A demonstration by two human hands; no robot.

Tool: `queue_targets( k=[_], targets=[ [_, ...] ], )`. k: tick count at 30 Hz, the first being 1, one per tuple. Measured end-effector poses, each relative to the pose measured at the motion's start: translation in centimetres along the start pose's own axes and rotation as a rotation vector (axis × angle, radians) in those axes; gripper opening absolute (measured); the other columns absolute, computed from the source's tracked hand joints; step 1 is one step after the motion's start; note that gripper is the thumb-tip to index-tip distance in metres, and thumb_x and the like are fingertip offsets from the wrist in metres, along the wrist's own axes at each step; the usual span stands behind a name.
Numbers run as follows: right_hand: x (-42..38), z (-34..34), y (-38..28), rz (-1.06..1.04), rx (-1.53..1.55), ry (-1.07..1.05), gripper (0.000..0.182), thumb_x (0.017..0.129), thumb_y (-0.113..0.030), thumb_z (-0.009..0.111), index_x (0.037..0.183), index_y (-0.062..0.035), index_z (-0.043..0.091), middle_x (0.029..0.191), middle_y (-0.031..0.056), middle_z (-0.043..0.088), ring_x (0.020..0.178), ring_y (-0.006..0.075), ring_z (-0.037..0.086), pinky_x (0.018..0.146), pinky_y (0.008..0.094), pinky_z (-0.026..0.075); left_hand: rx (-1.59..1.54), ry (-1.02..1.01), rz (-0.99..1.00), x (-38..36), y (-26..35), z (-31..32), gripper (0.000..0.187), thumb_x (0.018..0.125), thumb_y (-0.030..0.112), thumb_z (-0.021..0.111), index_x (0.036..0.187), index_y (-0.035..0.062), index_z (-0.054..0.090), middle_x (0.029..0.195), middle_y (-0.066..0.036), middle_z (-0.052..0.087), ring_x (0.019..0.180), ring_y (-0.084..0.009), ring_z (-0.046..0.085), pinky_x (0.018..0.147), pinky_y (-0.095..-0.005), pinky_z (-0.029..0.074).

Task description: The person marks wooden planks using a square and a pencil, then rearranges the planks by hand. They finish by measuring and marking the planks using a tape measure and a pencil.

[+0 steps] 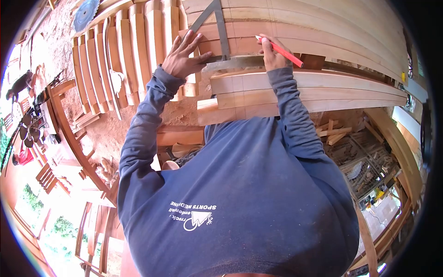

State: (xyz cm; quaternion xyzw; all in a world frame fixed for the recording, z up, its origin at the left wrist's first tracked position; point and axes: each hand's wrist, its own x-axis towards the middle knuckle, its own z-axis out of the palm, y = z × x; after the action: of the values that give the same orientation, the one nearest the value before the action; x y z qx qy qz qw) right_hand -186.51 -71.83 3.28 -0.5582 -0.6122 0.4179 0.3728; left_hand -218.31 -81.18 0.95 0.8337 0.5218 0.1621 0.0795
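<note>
My left hand (184,56) has its fingers spread over the lower left part of a grey metal triangular square (221,30), which lies across several long wooden boards (300,34). Between the thumb and fingers of my right hand (274,54) is a red pencil (287,53), its pale tip pointing up and left, close above the boards. To the right of the square's long arm, faint lines cross the boards. Nearer my body lies a second set of long boards (304,87), with similar lines across them.
A row of shaped wooden pieces (138,51) lies at the upper left, with a circular saw blade (86,15) beyond it. Wood offcuts (334,131) are piled at the lower right. At the far left stands a curved wooden frame (69,134).
</note>
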Motion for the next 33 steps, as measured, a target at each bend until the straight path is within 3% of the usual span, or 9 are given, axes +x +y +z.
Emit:
queue_targets(
  k=[7, 16, 25, 33],
  targets=[
    [0.4, 1.0, -0.4, -0.02, 0.016, -0.008, 0.023, 0.104, -0.022, 0.067, 0.111, -0.002, 0.077, 0.093, 0.0084, 0.081, 0.082, 0.0134, 0.075, 0.075, 0.0276, 0.059, -0.046, -0.027, 0.031, -0.4, -0.6, -0.1, 0.056, 0.086, 0.039, 0.083, 0.14, 0.0425, 0.069, 0.171, -0.01, 0.036, 0.16, -0.0393, 0.027, 0.125, -0.0628, 0.029],
    [-0.1, 0.3, 0.6, 0.054, 0.103, 0.004, 0.024, 0.105, -0.021, 0.067, 0.109, 0.0006, 0.076, 0.092, 0.0063, 0.078, 0.083, 0.0105, 0.072, 0.076, 0.0253, 0.057, 0.013, -0.079, -0.088, -0.2, 1.1, -1.5, 0.059, 0.081, 0.034, 0.087, 0.138, 0.0422, 0.071, 0.169, -0.009, 0.041, 0.158, -0.0359, 0.032, 0.122, -0.0582, 0.036],
    [-0.5, 0.3, 0.7, 0.035, 0.045, 0.023, 0.025, 0.106, -0.024, 0.066, 0.107, -0.001, 0.077, 0.091, 0.0058, 0.079, 0.081, 0.0109, 0.073, 0.075, 0.0263, 0.058, -0.006, 0.018, -0.017, -0.2, 0.4, -1.1, 0.058, 0.08, 0.029, 0.087, 0.135, 0.0409, 0.073, 0.164, -0.008, 0.048, 0.155, -0.0353, 0.038, 0.119, -0.0487, 0.044],
    [-0.3, 0.7, 1.1, 0.027, 0.085, 0.036, 0.025, 0.105, -0.024, 0.067, 0.106, -0.0016, 0.077, 0.089, 0.004, 0.078, 0.078, 0.0107, 0.072, 0.073, 0.0261, 0.057, -0.005, 0.008, -0.041, -0.3, 0.6, -1.4, 0.061, 0.079, 0.029, 0.087, 0.137, 0.0435, 0.071, 0.165, -0.005, 0.048, 0.156, -0.0329, 0.038, 0.119, -0.0479, 0.045]
  ],
)
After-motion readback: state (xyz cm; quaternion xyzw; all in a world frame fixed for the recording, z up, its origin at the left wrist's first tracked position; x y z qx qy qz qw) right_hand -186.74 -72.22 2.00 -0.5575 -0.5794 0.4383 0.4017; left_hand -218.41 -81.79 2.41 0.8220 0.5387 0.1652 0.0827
